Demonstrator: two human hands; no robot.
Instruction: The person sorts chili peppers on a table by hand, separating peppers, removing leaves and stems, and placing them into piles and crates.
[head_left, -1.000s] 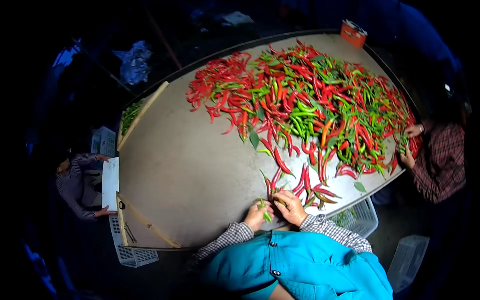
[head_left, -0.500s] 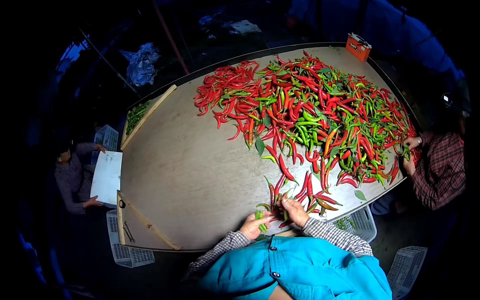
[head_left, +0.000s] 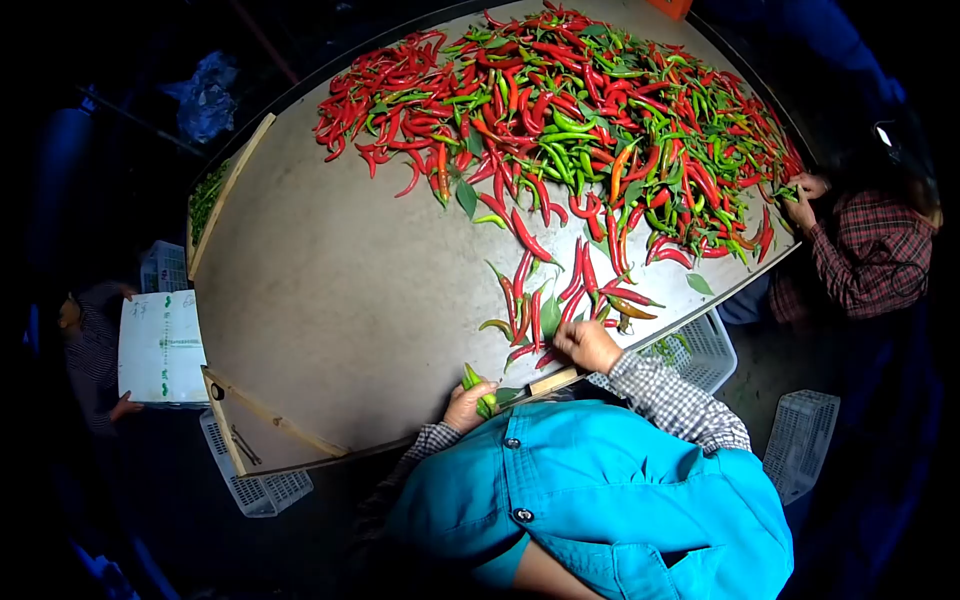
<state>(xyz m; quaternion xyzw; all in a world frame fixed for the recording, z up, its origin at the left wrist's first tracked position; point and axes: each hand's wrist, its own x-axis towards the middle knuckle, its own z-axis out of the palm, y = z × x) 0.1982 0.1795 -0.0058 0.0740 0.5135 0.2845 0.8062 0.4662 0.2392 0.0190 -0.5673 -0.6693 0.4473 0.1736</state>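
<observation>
At the table's near edge, my left hand (head_left: 466, 406) is closed around a few green chili peppers (head_left: 474, 378). My right hand (head_left: 591, 346) rests low over the tabletop, its fingers drawn together beside a green leaf (head_left: 550, 317) and a small group of red chili peppers (head_left: 521, 280); what is between the fingertips, if anything, is hidden. Farther back lies a large heap of red and green chilies (head_left: 600, 130) mixed with leaves.
The wooden table (head_left: 330, 290) has raised strips (head_left: 232, 190) at its left. A white basket (head_left: 712, 352) stands below the near edge, another basket (head_left: 800, 440) at right. One person (head_left: 870, 250) handles chilies at right; another person (head_left: 92, 340) holds a white box (head_left: 160, 350).
My hands have moved apart; the left drew back to the table edge with the green chilies. The camera view has shifted downward. At left, the white box shows more of its marked face.
</observation>
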